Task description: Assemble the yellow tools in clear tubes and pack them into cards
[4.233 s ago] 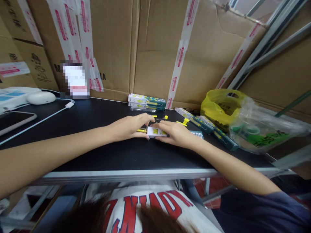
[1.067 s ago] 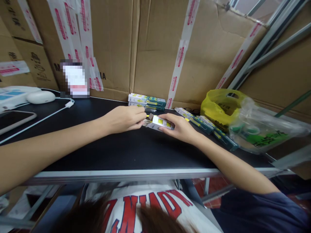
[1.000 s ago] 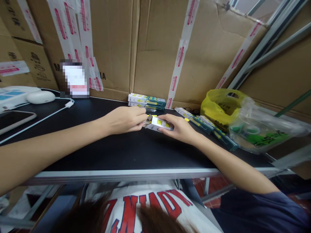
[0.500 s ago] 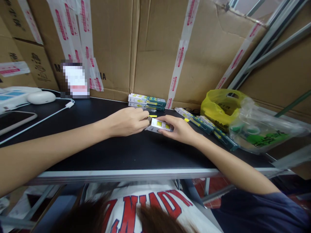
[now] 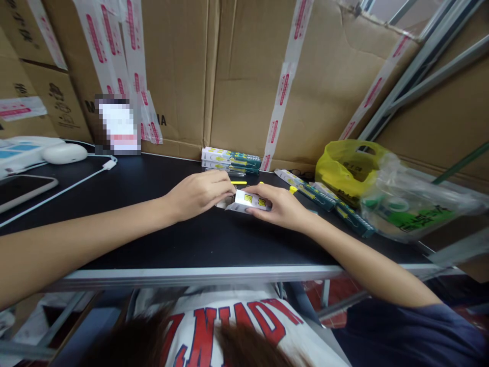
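Observation:
A small white box with yellow labels [image 5: 248, 201] is held over the black table [image 5: 153, 224], just past its middle. My right hand [image 5: 278, 206] grips the box from the right side. My left hand [image 5: 198, 192] is closed at the box's left end, fingertips pinched at its open flap; what they pinch is hidden. A thin yellow part [image 5: 239, 182] lies on the table just behind the hands. A stack of white and green boxes [image 5: 230, 159] lies against the cardboard wall.
More flat green packs [image 5: 324, 196] lie at the right, beside a yellow bag [image 5: 349, 168] and a clear plastic bag [image 5: 412, 206]. At the far left are a phone [image 5: 23, 188], a white cable [image 5: 76, 181] and a white earbud case [image 5: 64, 153]. Taped cardboard cartons [image 5: 237, 76] wall the back.
Both hands lifted the white box off the table toward the back, then brought it lower and nearer. The left hand's fingers have stayed at the box's left end.

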`<state>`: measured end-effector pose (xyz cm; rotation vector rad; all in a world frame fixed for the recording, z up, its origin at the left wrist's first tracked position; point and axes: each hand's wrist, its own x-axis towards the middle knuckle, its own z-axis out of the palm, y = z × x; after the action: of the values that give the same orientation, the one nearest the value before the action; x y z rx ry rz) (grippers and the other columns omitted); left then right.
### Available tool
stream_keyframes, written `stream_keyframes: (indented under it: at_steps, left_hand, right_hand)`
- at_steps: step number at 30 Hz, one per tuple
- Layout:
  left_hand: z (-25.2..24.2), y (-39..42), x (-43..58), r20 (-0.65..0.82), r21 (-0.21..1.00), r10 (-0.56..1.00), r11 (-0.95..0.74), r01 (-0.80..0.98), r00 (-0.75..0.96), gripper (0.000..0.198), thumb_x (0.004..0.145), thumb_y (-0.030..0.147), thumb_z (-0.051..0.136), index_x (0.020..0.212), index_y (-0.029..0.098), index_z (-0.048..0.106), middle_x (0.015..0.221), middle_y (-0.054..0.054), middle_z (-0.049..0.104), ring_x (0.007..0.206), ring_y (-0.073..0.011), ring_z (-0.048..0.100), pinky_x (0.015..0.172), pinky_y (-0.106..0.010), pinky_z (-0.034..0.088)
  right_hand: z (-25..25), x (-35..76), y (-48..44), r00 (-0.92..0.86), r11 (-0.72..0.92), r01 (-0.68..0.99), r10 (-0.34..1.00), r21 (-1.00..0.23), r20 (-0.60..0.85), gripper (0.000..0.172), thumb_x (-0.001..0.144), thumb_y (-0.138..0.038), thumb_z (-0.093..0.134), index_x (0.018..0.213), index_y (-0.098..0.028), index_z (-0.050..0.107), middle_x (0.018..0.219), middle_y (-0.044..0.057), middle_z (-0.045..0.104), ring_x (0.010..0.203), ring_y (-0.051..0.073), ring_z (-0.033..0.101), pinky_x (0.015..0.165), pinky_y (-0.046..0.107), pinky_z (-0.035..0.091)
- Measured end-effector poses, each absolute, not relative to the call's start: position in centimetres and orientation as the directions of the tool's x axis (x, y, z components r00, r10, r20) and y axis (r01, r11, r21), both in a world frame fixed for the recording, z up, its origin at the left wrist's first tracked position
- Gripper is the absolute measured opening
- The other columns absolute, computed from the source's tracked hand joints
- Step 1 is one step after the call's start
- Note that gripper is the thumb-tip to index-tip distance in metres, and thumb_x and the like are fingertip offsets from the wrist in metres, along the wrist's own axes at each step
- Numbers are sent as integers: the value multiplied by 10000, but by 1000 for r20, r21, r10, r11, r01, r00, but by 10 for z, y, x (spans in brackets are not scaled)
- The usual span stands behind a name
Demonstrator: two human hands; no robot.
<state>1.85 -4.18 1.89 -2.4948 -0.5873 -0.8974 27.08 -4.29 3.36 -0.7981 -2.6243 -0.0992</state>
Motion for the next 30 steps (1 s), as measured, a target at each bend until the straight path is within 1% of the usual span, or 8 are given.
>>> stream_keyframes:
  at_steps: [4, 7, 11, 16, 19, 22, 26, 30]
  left_hand:
    - [24, -43, 18, 630, -418, 192, -732, 538, 752, 260, 961, 181, 415, 877, 156, 659, 812, -60, 652, 740, -159, 585, 677, -275, 443]
    - [27, -41, 17, 615, -503, 200, -645, 575, 763, 267, 963, 231, 427, 841, 146, 649, 753, -62, 630, 694, -171, 568, 633, -288, 420]
    - [28, -38, 17, 600, -515, 227, -624, 588, 767, 332, 976, 310, 407, 789, 135, 618, 741, -71, 617, 694, -181, 565, 636, -297, 415]
    - [23, -40, 20, 606, -463, 210, -691, 555, 767, 306, 978, 283, 404, 805, 143, 614, 745, -66, 619, 697, -174, 550, 652, -292, 415]
    - [18, -42, 23, 618, -391, 231, -739, 548, 752, 280, 976, 240, 394, 847, 139, 621, 780, -67, 638, 709, -163, 548, 663, -279, 425]
    - [14, -42, 25, 646, -251, 270, -808, 533, 714, 254, 973, 228, 397, 911, 135, 625, 835, -72, 662, 753, -160, 569, 700, -280, 448]
    - [12, -41, 25, 668, -70, 328, -866, 496, 668, 197, 942, 227, 464, 907, 151, 642, 834, -63, 681, 787, -167, 592, 728, -293, 463]
    - [11, -41, 26, 674, 189, 441, -878, 440, 593, 157, 886, 220, 539, 882, 154, 682, 833, -47, 701, 692, -128, 591, 650, -250, 462]
  right_hand:
    - [34, 271, -42, -742, 815, 577, 547, -45, 389, 397, 865, -346, 590, 1226, -181, 569, 1119, 99, 681, 940, 218, 652, 769, 305, 487]
    - [35, 272, -40, -715, 800, 597, 562, -55, 415, 395, 867, -361, 586, 1217, -179, 575, 1112, 95, 683, 930, 220, 653, 753, 304, 487]
    - [36, 274, -37, -698, 807, 585, 552, -82, 456, 390, 875, -369, 577, 1216, -179, 571, 1119, 96, 678, 942, 214, 647, 775, 304, 489]
    - [36, 272, -40, -716, 806, 589, 558, -67, 418, 393, 867, -366, 583, 1209, -173, 576, 1090, 98, 687, 911, 218, 650, 742, 305, 489]
    - [36, 269, -43, -725, 811, 580, 555, -74, 407, 388, 856, -336, 598, 1207, -173, 578, 1104, 93, 686, 921, 215, 650, 747, 300, 489]
    - [36, 269, -44, -727, 818, 569, 550, -86, 411, 390, 857, -337, 600, 1212, -178, 575, 1120, 89, 685, 942, 216, 649, 764, 301, 490]
    - [35, 271, -42, -732, 821, 564, 546, -87, 407, 385, 860, -350, 595, 1208, -185, 577, 1114, 88, 686, 941, 216, 650, 759, 298, 487]
    - [34, 271, -40, -735, 824, 559, 542, -87, 407, 387, 867, -365, 586, 1207, -180, 579, 1102, 93, 687, 915, 211, 650, 753, 301, 485]
